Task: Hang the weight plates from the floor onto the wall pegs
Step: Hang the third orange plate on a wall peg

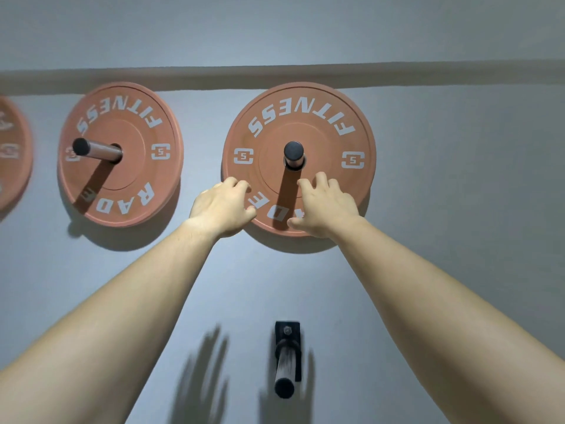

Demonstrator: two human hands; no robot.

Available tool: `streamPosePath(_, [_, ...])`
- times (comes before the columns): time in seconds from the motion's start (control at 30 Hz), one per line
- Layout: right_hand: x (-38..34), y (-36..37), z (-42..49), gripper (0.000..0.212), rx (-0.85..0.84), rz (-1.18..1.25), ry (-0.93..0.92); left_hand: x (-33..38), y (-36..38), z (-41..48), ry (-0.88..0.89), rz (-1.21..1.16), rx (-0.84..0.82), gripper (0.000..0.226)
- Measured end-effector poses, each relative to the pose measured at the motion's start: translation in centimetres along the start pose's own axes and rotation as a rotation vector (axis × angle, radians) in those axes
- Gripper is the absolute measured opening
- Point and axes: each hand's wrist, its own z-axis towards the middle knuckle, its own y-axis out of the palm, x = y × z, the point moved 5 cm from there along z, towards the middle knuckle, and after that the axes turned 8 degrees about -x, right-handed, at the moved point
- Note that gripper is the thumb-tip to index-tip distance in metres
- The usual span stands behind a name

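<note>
Two bare forearms reach up and away from the camera, close together at the wrists. The left hand (221, 206) shows its back, with its fingers curled at the lower left rim of the middle weight plate (321, 130) and its thumb lying along the edge. Whether the fingertips wrap behind the rim cannot be told. The right hand (327, 206) lies on the lower face of the same plate, its arched, spread fingers touching the face just below the hub and its thumb at the bottom rim. It grips nothing.

That plate is a terracotta-red rubber disc with white lettering, "FITNESS" upside down across the top and a boxed "5" on each side. It hangs flat against the wall on a steel wall peg (293, 153) with a black end cap, which passes through its centre hole.

To the left, well apart, a second matching plate (128, 185) hangs on its own peg (97, 149), and a third plate (12, 154) is cut off by the frame edge. Below the hands, a bare peg (286, 367) juts from a black bracket.

The wall (458, 209) is matte grey, with a horizontal ledge above the plates and blurred hand shadows near the lower peg.
</note>
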Motion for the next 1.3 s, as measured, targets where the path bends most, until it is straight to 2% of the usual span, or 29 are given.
streamPosePath(0.27, [-5.8,-1.3,-9.5,0.065,-0.050,0.007,-0.054,-2.7,-4.0,-10.9,-0.073,0.033,-0.119,0.051])
streamPosePath(0.57, [-8.3,-2.2,-16.2,0.058,-0.114,0.041,-0.106,-2.0,-5.7,-18.4,-0.115,0.047,-0.188,0.051])
streamPosePath(0.73, [-8.8,0.2,-19.5,0.062,-0.129,0.206,-0.117,-0.8,-3.6,-22.3,-0.159,0.043,-0.242,0.053])
streamPosePath(1.13, [-10.5,10.9,-29.5,0.061,-0.365,0.197,-0.163,2.4,5.8,-32.6,-0.153,0.067,-0.481,0.057])
streamPosePath(1.3, [-13.1,15.6,-34.3,0.061,-0.469,0.243,-0.146,1.5,9.5,-37.3,-0.159,-0.002,-0.566,0.057])
